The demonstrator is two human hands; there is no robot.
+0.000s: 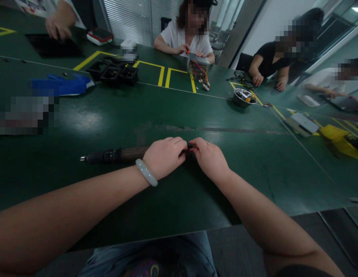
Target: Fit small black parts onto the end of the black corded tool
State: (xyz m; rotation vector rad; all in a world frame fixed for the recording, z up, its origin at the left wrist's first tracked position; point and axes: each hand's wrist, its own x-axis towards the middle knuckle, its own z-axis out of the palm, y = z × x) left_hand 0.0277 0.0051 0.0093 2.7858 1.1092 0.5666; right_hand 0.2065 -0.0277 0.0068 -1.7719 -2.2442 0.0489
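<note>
An electric screwdriver (118,155) lies across the green table with its metal tip pointing left. My left hand (164,154), a pale bangle at its wrist, is wrapped round the tool's rear end, and its fingers hide that part. Just beside it, my right hand (209,157) pinches a small dark piece at the screwdriver's tail end. Most of that piece is covered by my fingers, so its kind cannot be told. The fingertips of both hands almost meet.
Black plastic trays (112,73) and blue gloves (62,84) lie at the far left. Across the table a person handles a metal box (198,61) with coloured wires. A metal bowl (244,97) of small parts and a yellow bag (340,140) are to the right.
</note>
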